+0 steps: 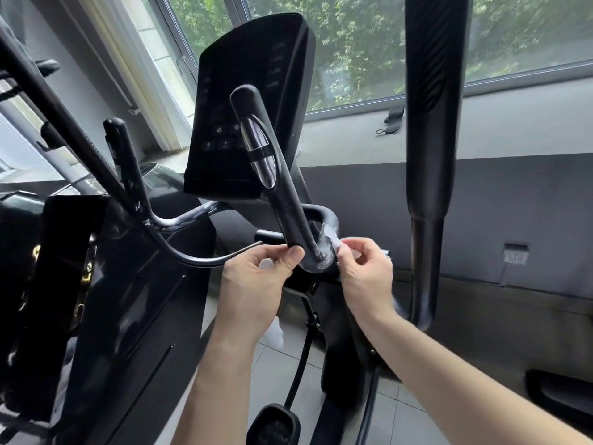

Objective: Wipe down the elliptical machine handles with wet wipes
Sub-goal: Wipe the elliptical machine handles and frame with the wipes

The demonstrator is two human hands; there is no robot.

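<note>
A black fixed handle [282, 200] with a silver pulse sensor rises in front of the dark console [237, 101]. A white wet wipe [327, 244] is wrapped round the handle's lower bend. My left hand [256, 277] pinches one end of the wipe left of the bend. My right hand [362, 274] pinches the other end on the right. The matching left fixed handle [128, 162] stands further left. A tall moving handle [433, 123] with a black foam grip stands upright at the right.
A neighbouring black machine [96, 300] crowds the left side. A pedal [272, 425] lies below on the tiled floor. A white scrap [277, 335] shows under my left wrist. Windows with trees fill the back, and a strap [393, 117] lies on the sill.
</note>
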